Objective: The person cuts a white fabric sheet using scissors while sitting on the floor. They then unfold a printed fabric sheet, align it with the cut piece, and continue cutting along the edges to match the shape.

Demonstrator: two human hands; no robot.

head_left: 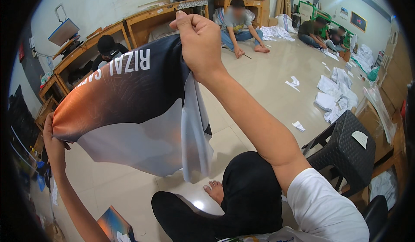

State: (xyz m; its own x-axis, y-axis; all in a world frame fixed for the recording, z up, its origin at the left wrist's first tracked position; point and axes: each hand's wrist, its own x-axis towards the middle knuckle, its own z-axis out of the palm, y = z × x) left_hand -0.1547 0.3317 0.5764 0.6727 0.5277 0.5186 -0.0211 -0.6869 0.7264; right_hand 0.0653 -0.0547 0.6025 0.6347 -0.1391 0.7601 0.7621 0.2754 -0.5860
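A: Right up close, black trousers (255, 190) bulge over a bent knee, matte and soft, with a bare foot (215, 192) on the glossy tiled floor (242, 134).

B: And low by the left forearm, a printed piece (113, 224) in orange and blue lies flat!

A: Here's the cloth (125, 90), hanging in the air between both hands! Thin, smooth, orange melting into black, white lettering, faint wavy lines.

B: And the fingers?

A: The left hand (55, 149) has its fingers bunched on the lower left edge, creases fanning out from the grasp. The right hand (201, 47) clenches its fingers on the upper right edge, thumb uppermost.

B: Underneath, a pale grey area sweeps in a curve, and a loose flap drops in narrow folds!

A: Out to the right, a squarish black stool (346, 151), woven in texture.

B: Beyond it, crumpled white fabric (335, 92) heaped on the tiles!

A: Farther back, a seated person (237, 25) near a blocky wooden counter (168, 15) against the wall.
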